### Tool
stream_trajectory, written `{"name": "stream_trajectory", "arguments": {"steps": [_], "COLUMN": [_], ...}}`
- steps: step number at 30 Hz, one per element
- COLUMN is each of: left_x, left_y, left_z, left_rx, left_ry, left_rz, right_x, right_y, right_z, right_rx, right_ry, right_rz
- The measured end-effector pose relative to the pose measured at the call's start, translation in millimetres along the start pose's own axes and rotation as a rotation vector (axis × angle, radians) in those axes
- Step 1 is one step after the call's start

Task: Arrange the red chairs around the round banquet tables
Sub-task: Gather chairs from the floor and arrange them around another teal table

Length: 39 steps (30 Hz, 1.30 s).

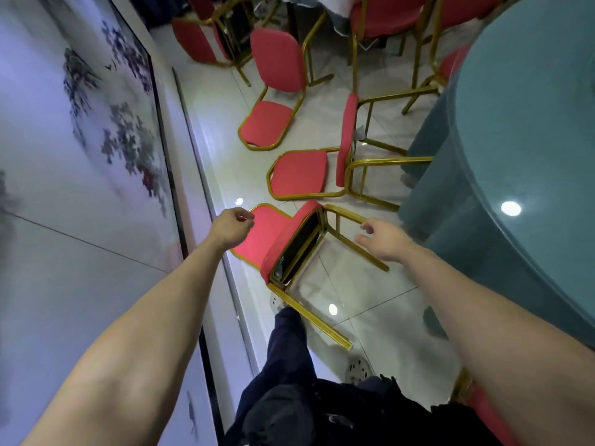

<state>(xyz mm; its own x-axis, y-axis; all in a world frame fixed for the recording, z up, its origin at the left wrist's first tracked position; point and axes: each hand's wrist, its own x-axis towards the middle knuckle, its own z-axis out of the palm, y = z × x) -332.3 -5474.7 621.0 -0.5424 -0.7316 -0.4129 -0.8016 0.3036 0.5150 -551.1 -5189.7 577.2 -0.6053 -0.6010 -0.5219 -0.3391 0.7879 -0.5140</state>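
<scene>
The nearest red chair (283,239) lies tipped on the floor at 12 o'clock from the person, between the wall and the teal tabletop (528,130) at 2 o'clock. Its gold metal frame looks stiff and probably light; the backrest rim and a leg are the sound holds. The left hand (230,225) curls at the backrest rim, contact unclear. The right hand (383,238) hovers half-open, empty, beside a leg. The padding is red fabric.
</scene>
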Motion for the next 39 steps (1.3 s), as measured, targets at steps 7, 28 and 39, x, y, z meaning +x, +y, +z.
{"name": "stream_trajectory", "arguments": {"steps": [7, 28, 39], "left_x": [64, 352, 458], "left_y": [30, 67, 101], "left_z": [-12, -102, -118], "left_rx": [0.020, 0.378, 0.682], "left_ry": [-0.055, -0.370, -0.506], "left_rz": [0.106, 0.443, 0.687], "right_x": [32, 164, 273], "right_y": [-26, -175, -226], "right_z": [-9, -3, -13], "right_rx": [0.043, 0.235, 0.250], "right_ry": [0.024, 0.198, 0.241], "right_rz": [0.037, 0.322, 0.320]}}
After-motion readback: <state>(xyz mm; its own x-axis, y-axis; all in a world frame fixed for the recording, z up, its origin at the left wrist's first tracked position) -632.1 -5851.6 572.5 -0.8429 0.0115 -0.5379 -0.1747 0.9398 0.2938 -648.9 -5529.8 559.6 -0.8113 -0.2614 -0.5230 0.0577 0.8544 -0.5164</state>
